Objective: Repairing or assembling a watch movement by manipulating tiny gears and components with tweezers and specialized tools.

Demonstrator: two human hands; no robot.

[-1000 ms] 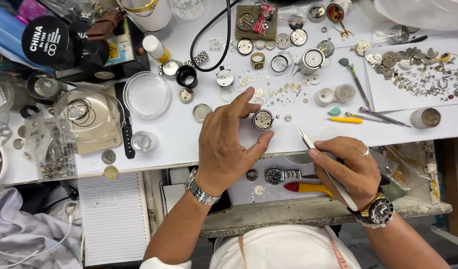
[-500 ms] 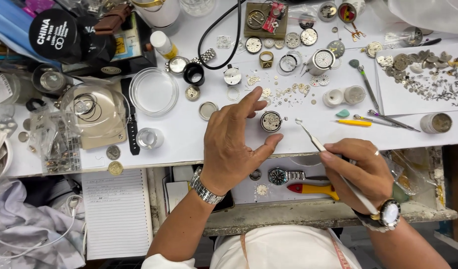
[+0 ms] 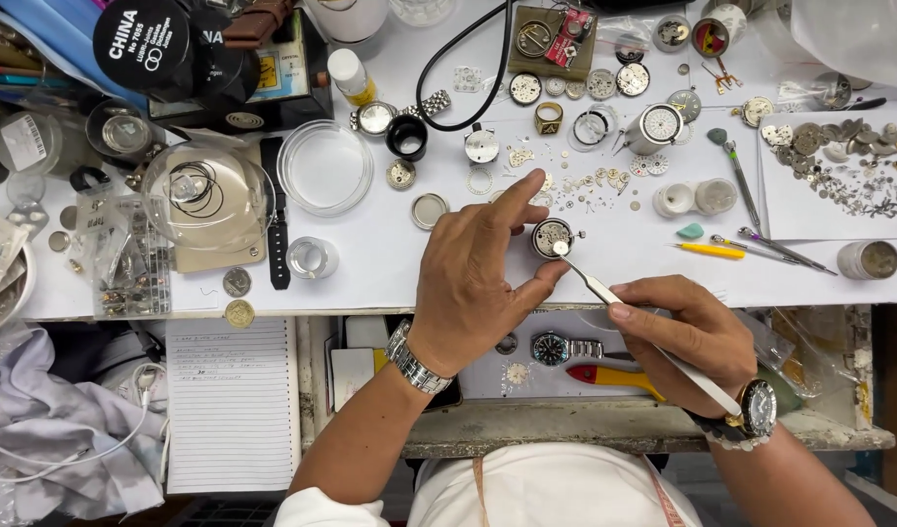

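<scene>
A small round watch movement [image 3: 552, 236] lies on the white worktop [image 3: 370, 263]. My left hand [image 3: 478, 273] pinches it between forefinger and thumb, holding it steady. My right hand [image 3: 687, 337] grips silver tweezers [image 3: 614, 295] whose tips touch the movement's lower right edge. Both wrists wear watches. Tiny gears and plates [image 3: 604, 181] lie scattered just beyond the movement.
A clear round dish [image 3: 324, 167] and a glass dome [image 3: 207, 193] stand left. Watch cases and dials [image 3: 653, 125] crowd the back. A white sheet with loose parts [image 3: 843, 166] is right. Yellow-handled tool [image 3: 707, 250], screwdrivers [image 3: 741, 181], open drawer with a wristwatch [image 3: 556, 347], lined notepad [image 3: 229, 400].
The tweezers' tips have moved left onto the movement. My left hand stays on it; the view has shifted slightly.
</scene>
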